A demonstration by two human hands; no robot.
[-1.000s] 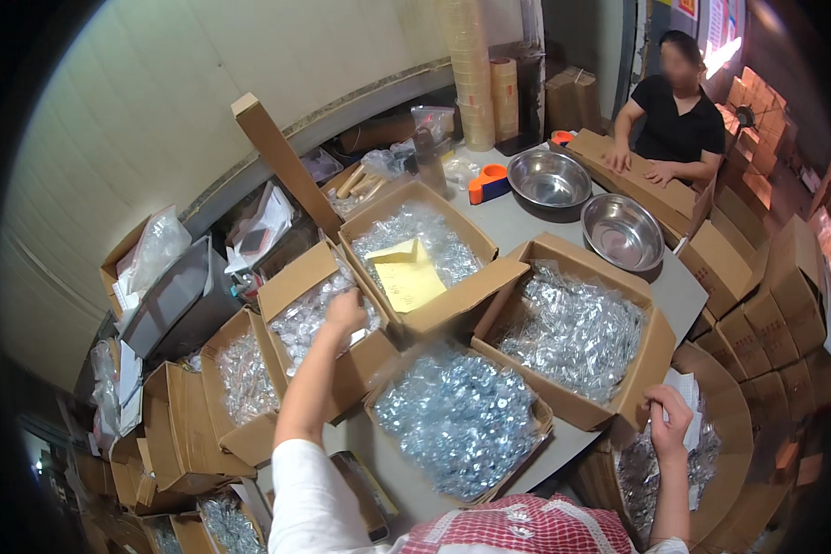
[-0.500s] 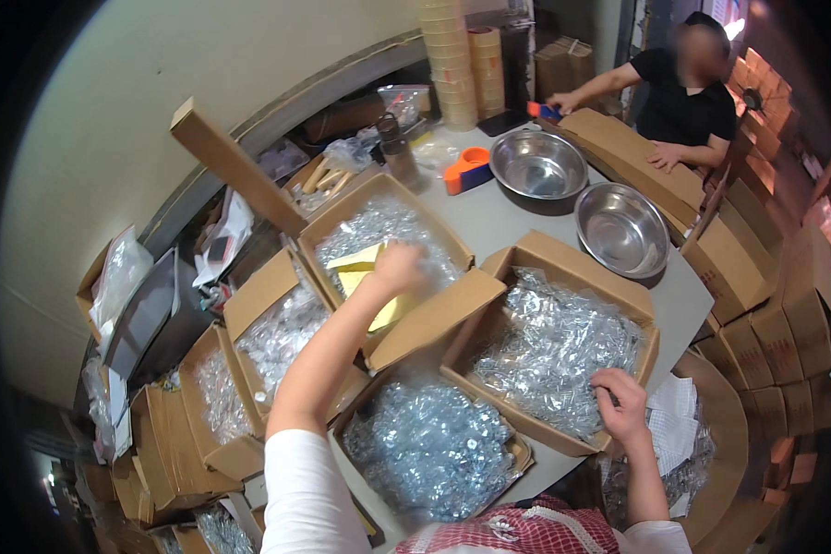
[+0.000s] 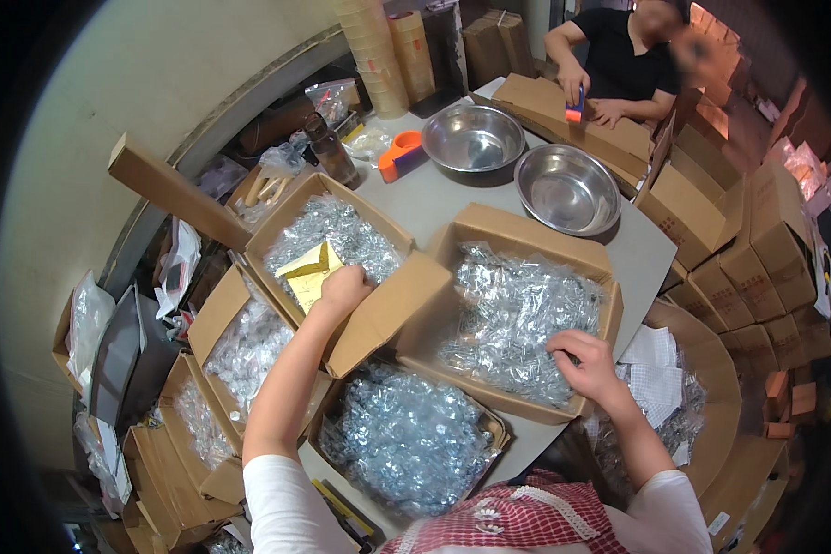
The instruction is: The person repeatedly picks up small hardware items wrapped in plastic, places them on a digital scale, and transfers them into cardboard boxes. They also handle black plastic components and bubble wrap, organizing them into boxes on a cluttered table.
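My left hand point(image 3: 346, 288) is down in the far-left cardboard box point(image 3: 282, 217), its fingers curled among small clear bags of metal hardware point(image 3: 328, 224). What those fingers grip is hidden. Beside the hand, a folded yellow paper point(image 3: 312, 270) lies on the bags. My right hand point(image 3: 586, 365) is over the near right side of another cardboard box point(image 3: 526, 226), fingers bent inward and close to the thumb. Many clear bags of silvery parts point(image 3: 517, 314) fill this box. Whether a bag is between those fingers cannot be made out.
A box of bluish bagged parts point(image 3: 406, 439) sits nearest me. Two steel bowls point(image 3: 473, 138) point(image 3: 568, 189), an orange tape dispenser point(image 3: 400, 157), a bottle point(image 3: 331, 152) and stacked tape rolls point(image 3: 371, 55) stand farther back. Across the table, a person point(image 3: 623, 65) holds another dispenser point(image 3: 575, 104) on a carton.
The view has turned right, shifting the scene leftward. My right hand sits farther in over its box; my left stays by the yellow paper. The other person's dispenser has moved along the carton.
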